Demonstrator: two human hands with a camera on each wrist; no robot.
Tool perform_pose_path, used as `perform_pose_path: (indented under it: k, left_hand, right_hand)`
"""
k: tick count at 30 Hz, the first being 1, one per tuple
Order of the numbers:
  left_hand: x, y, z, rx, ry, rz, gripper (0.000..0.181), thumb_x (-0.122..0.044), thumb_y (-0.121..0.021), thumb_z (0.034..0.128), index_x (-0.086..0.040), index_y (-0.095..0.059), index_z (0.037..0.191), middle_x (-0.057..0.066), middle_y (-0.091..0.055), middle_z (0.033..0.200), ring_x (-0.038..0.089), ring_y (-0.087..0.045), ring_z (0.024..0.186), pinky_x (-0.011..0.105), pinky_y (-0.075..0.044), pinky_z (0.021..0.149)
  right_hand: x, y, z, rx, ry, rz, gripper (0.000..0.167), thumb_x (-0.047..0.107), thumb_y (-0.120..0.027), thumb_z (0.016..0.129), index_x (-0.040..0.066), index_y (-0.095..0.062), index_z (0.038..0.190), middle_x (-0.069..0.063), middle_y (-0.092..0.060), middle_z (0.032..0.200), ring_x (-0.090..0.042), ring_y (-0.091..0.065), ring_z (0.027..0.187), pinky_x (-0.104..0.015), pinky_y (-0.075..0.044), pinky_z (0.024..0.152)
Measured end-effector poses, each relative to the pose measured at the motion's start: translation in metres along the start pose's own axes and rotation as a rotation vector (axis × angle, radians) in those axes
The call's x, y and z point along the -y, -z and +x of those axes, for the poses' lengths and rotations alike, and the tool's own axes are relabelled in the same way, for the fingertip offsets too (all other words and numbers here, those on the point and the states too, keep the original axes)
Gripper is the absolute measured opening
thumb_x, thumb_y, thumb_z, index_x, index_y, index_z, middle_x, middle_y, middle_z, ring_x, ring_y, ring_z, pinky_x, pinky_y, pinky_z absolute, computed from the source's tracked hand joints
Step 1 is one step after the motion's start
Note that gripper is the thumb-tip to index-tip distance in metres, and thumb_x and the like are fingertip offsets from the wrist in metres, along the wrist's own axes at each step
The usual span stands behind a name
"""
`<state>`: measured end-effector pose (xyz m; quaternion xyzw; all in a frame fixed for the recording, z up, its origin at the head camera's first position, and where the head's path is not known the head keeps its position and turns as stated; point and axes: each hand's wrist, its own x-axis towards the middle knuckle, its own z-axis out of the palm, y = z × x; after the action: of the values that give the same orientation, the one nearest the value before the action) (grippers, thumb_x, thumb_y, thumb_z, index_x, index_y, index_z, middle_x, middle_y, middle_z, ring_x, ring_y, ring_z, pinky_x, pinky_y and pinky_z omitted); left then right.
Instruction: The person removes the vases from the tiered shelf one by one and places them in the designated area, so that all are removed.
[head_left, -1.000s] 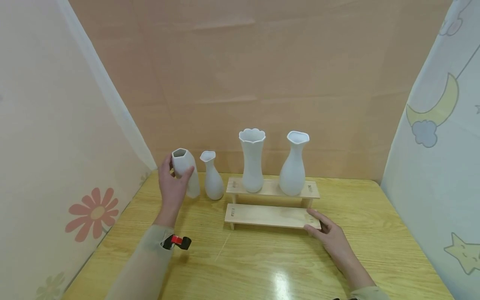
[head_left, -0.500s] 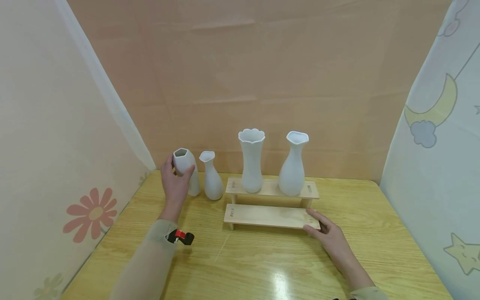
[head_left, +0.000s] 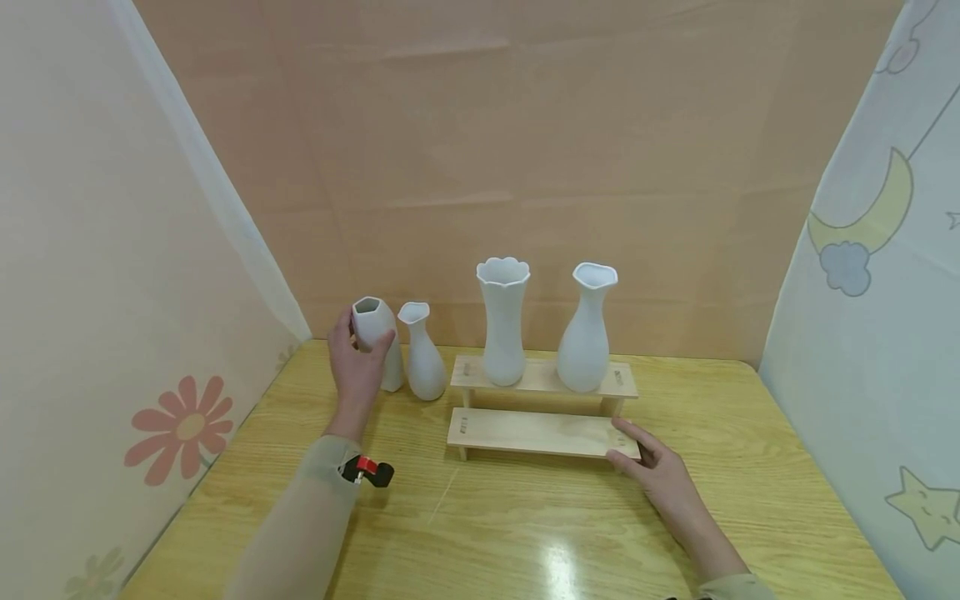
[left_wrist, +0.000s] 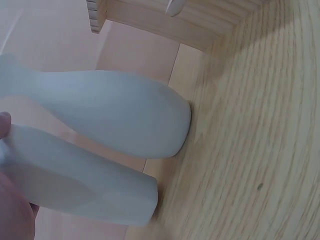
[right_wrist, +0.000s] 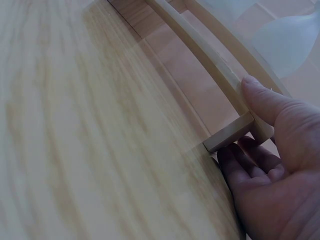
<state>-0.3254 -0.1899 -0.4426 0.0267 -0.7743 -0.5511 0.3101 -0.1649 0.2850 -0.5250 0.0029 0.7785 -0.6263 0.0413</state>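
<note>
My left hand [head_left: 356,373] grips a white vase with an angular mouth [head_left: 373,330] near its top, thumb on the right side. In the left wrist view this vase [left_wrist: 95,187] has its base at or just over the tabletop; I cannot tell if it touches. Close to its right stands a smaller white vase with a narrow neck [head_left: 427,367], upright on the table. My right hand [head_left: 669,487] holds the right end of the lower step of a two-step wooden stand [head_left: 532,432]; in the right wrist view its thumb lies on top, fingers curled at the end.
On the stand's upper step stand a tall white vase with a scalloped rim [head_left: 505,333] and a round-bellied white vase [head_left: 585,350]. The wooden table [head_left: 495,533] ends at a pinkish backdrop [head_left: 525,167]. Printed cloths [head_left: 172,317] hang at both sides.
My left hand has moved slightly to the right with the angular-mouthed vase, closer to the small vase. The right hand and the wooden stand have stayed in place.
</note>
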Motion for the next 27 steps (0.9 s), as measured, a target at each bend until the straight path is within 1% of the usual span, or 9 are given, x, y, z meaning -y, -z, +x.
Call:
perform_pose_path:
  k: [5,10,17,22,27]
  left_hand:
    - [0.0033,-0.0002,-0.0012,0.006,0.012,0.001,0.081,-0.018,-0.089,0.0968,-0.01,-0.046,0.165,0.02,-0.048,0.152,0.037,-0.049,0.139,0.059,-0.048,0.113]
    - [0.0077,-0.0007,0.0009,0.019,0.021,0.013,0.082,-0.02,-0.087,0.0983,-0.012,-0.043,0.167,0.019,-0.046,0.154,0.036,-0.049,0.14,0.058,-0.047,0.114]
    - [0.0078,-0.0014,0.0024,0.028,0.051,0.025,0.083,-0.02,-0.085,0.1003,-0.014,-0.04,0.169,0.019,-0.042,0.157,0.036,-0.046,0.145,0.058,-0.047,0.118]
    - [0.0074,-0.0018,0.0021,0.027,0.048,0.024,0.082,-0.019,-0.085,0.1007,-0.015,-0.039,0.169,0.02,-0.042,0.157,0.036,-0.046,0.145,0.059,-0.046,0.119]
    - [0.0078,-0.0016,0.003,0.033,0.041,0.035,0.081,-0.022,-0.084,0.1015,-0.015,-0.039,0.169,0.019,-0.042,0.157,0.036,-0.046,0.144,0.058,-0.046,0.119]
  right_hand:
    - [0.0005,-0.0006,0.0002,0.005,-0.002,0.004,0.078,0.037,-0.077,0.107,0.016,-0.041,0.172,-0.007,-0.02,0.182,-0.039,-0.002,0.168,-0.063,-0.019,0.129]
    - [0.0021,-0.0006,0.0,0.003,-0.004,0.004,0.078,0.037,-0.077,0.107,0.015,-0.04,0.172,-0.008,-0.02,0.183,-0.04,-0.002,0.168,-0.064,-0.02,0.129]
    - [0.0025,-0.0008,-0.0007,0.001,-0.011,-0.005,0.078,0.038,-0.077,0.106,0.016,-0.041,0.172,-0.007,-0.021,0.182,-0.04,-0.004,0.168,-0.063,-0.021,0.129]
    - [0.0044,0.0,-0.0008,-0.006,-0.013,-0.012,0.078,0.04,-0.077,0.106,0.017,-0.041,0.172,-0.007,-0.022,0.182,-0.041,-0.006,0.168,-0.061,-0.023,0.128]
    - [0.0049,-0.0001,-0.0008,0.003,-0.017,-0.024,0.078,0.041,-0.076,0.106,0.019,-0.04,0.172,-0.007,-0.022,0.182,-0.041,-0.007,0.168,-0.059,-0.025,0.128]
